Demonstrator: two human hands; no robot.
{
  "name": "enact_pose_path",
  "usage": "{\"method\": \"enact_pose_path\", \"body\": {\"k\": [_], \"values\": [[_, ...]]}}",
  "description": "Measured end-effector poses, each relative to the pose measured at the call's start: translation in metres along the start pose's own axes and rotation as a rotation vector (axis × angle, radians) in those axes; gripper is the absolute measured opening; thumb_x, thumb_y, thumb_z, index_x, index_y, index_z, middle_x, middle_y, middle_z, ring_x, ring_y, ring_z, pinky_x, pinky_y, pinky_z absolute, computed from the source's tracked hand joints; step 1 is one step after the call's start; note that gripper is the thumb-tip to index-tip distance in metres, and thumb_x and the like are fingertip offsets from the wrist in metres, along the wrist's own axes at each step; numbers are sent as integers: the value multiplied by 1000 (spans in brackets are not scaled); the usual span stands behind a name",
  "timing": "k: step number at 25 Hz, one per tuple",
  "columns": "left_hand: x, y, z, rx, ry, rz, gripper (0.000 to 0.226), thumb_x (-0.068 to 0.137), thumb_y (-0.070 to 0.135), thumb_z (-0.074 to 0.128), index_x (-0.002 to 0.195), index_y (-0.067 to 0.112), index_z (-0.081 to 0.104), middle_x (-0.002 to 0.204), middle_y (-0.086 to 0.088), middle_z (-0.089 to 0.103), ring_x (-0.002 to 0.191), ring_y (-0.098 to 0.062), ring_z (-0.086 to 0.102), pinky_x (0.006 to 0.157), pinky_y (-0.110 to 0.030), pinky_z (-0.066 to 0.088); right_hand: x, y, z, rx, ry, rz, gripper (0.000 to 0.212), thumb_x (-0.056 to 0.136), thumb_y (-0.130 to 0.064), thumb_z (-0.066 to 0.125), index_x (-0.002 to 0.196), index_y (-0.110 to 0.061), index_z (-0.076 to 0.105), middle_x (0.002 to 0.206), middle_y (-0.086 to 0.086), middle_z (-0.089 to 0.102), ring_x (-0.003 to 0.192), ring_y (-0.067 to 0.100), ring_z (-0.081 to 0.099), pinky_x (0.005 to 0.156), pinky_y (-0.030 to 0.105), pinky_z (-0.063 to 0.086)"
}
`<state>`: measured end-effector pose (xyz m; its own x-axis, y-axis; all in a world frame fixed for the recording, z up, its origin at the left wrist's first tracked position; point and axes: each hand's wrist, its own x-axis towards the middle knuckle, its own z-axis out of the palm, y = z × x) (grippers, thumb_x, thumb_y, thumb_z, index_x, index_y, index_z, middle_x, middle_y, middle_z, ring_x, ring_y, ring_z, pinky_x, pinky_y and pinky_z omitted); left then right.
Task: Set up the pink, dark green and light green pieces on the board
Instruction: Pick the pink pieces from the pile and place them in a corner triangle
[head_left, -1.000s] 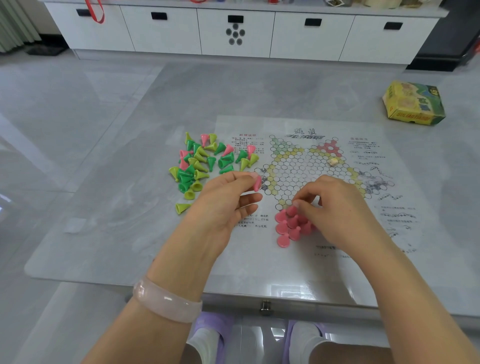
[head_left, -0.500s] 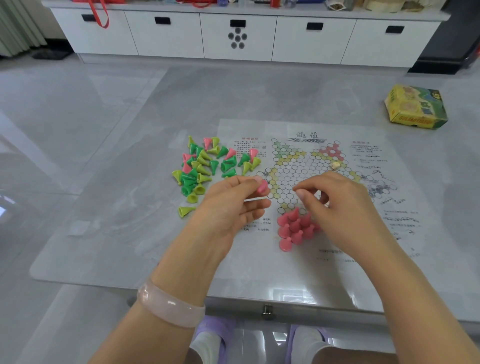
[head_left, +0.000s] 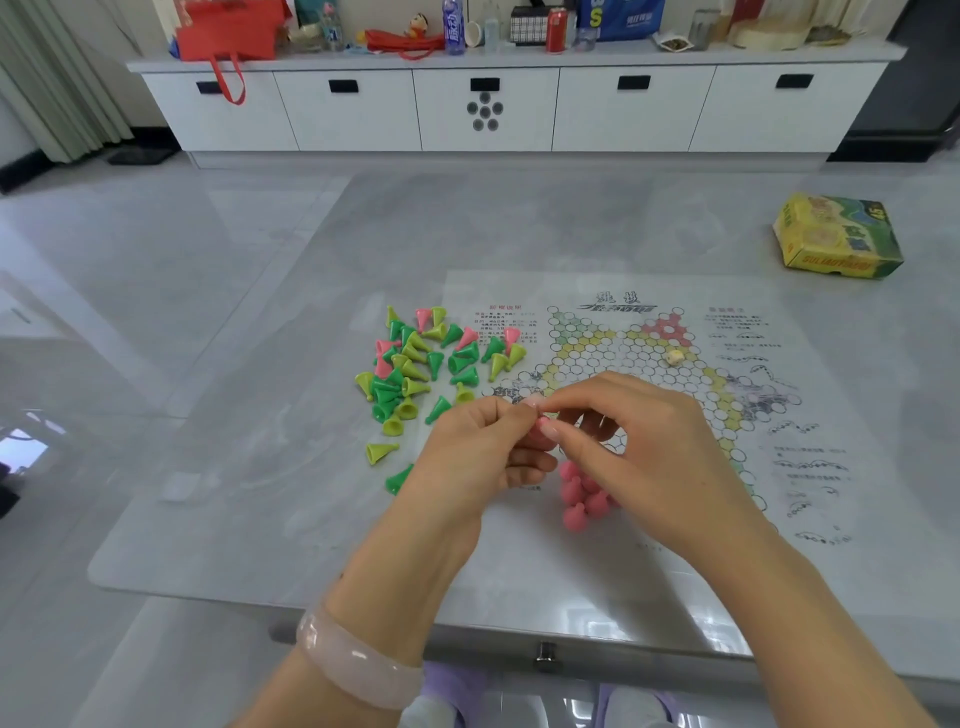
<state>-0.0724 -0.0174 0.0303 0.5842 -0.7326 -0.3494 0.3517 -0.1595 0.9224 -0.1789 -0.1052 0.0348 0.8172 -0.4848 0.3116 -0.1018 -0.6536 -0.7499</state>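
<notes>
Pink cone-shaped piece (head_left: 540, 422), mostly hidden between fingertips, is pinched by both hands above the near part of the paper game board (head_left: 644, 384). A person's left hand (head_left: 480, 457) has its fingers curled and grips the piece between thumb and forefinger; the right hand (head_left: 649, 447) meets it from the other side, thumb and forefinger closed on the same piece. Just below them a cluster of pink pieces (head_left: 579, 493) stands upright at the board's near point, partly covered by the right hand. Loose dark green, light green and pink pieces lie in a pile (head_left: 426, 364) off the sheet's left edge (most on their sides). A small die (head_left: 675, 357) rests on the board, and a yellow-green game box (head_left: 836, 236) sits near the grey table's (head_left: 260, 467) far right corner.
</notes>
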Motion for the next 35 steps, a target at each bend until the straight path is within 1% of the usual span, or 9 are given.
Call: {"method": "enact_pose_path", "body": {"k": [7,13,17,20,24,27,30,33,35], "values": [[-6,0,3,74,-15,3,22,91,15,49,73,7,59,66,-4,62,49,-8,59,52,-18,51,0,-1,-5,-1,2,0,6,84,-19,63,82,-22,68,77,-14,60,61,8,64,59,28,52],[12,24,-22,457,246,255,14,86,13,58,78,22,63,79,1,63,71,-13,59,73,-24,50,9,5,-22,33,238,74,9,80,-13,64,74,-18,69,74,-9,68,74,8,60,67,20,46],[55,34,-30,861,336,427,20,87,9,54,99,16,68,86,-2,65,78,-17,56,67,-17,41,7,1,-25,83,242,97,11,81,-11,63,73,-18,68,73,-8,69,71,8,60,66,20,47],[98,44,-41,1295,242,468,27,90,12,52,114,15,64,109,-11,64,97,-25,58,84,-25,39,6,-2,-23,114,191,120,13,81,-12,62,72,-19,67,75,-6,67,70,7,60,62,20,49],[130,50,-53,1774,-15,423,26,90,16,52,114,16,63,111,-11,61,104,-26,54,89,-33,41,8,2,-25,113,211,103,13,82,-13,61,72,-19,67,73,-7,67,72,9,60,68,29,49],[134,50,-49,1769,-2,464,19,87,14,53,103,10,62,105,-11,63,98,-27,56,85,-35,44,7,2,-27,139,208,119,12,83,-14,61,73,-19,66,73,-7,67,73,9,60,71,32,50],[128,60,-53,1442,182,524,12,85,14,54,96,9,56,94,-5,62,81,-29,60,77,-37,49,7,0,-27,145,200,127,12,83,-13,61,74,-18,67,73,-8,67,72,9,61,70,32,50],[125,81,-65,985,314,395,6,86,5,48,86,12,49,87,-11,61,62,-26,63,66,-36,52,9,0,-27,154,212,140,13,83,-13,60,74,-19,67,73,-9,68,72,8,61,71,31,49],[128,86,-74,1003,363,321,15,87,5,39,87,8,53,87,-17,59,59,-23,57,63,-32,47,10,-1,-25,157,205,149,13,83,-14,60,73,-20,67,73,-9,67,72,9,61,70,31,49]]}}
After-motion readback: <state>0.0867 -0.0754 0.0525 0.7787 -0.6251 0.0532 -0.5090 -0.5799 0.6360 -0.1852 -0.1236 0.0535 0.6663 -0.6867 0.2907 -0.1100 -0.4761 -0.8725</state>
